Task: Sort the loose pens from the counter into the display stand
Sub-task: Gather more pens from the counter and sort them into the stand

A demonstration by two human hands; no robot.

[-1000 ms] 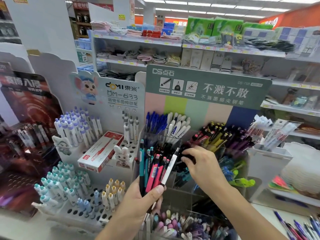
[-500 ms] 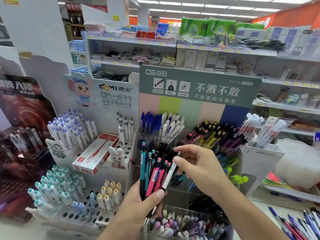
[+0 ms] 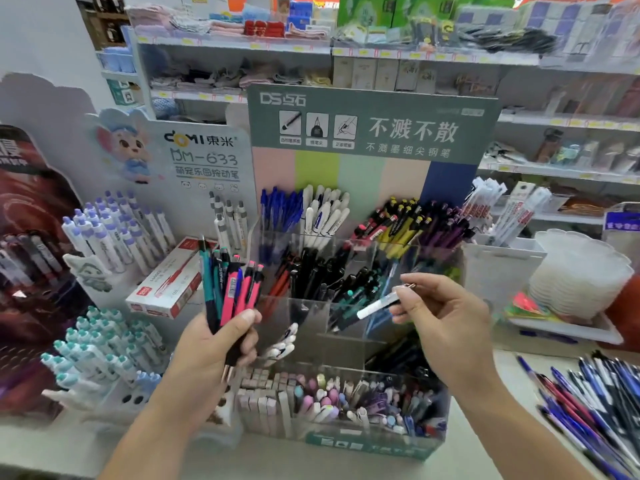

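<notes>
Right hand (image 3: 446,317) has pulled the white pen (image 3: 379,304) out of the bundle (image 3: 230,289) and pinches it by the clip end, tip aimed at the display stand (image 3: 346,320). Left hand (image 3: 211,351) still clamps the remaining pens upright. Next is the matching compartment; more loose pens (image 3: 588,403) wait on the counter, right.

My left grip (image 3: 221,344) and right grip (image 3: 446,327): bare, no rings, no gloves; forearms bare, no sleeves; nails short, unpainted.
</notes>
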